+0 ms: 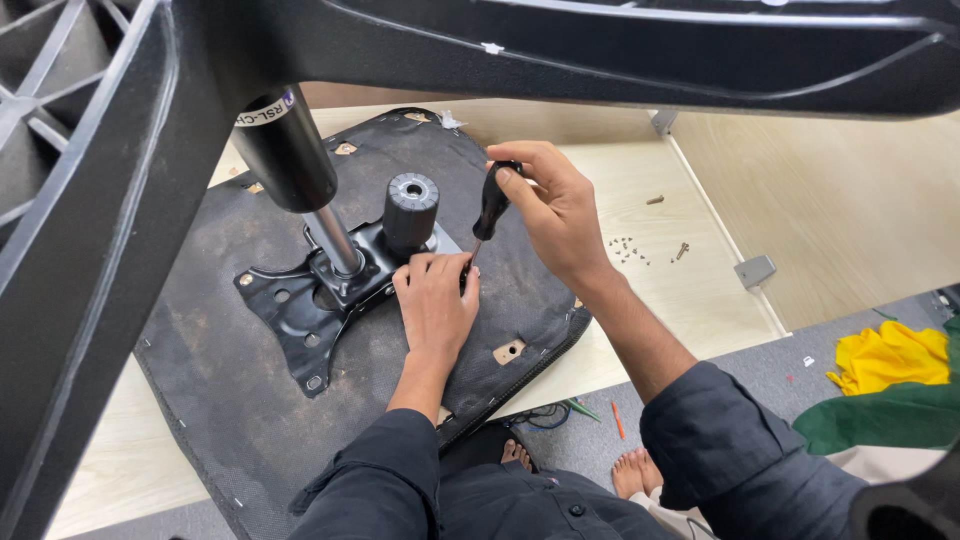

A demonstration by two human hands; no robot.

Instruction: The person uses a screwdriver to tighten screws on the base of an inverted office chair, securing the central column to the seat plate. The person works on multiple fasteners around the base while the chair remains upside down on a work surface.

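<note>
Right hand [555, 205] grips glossy black screwdriver [491, 203]; steel plate [320, 300].

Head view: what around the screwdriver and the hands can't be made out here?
- Screwdriver tip and whatever it drives: hidden behind the left hand.
- Screwdriver handle top: wrapped by the right hand.
- Metal plate near corner: covered by the left hand.
- Loose screws on the board: too small to tell their type.
- Chair base: cut off by the top and left edges.
</note>
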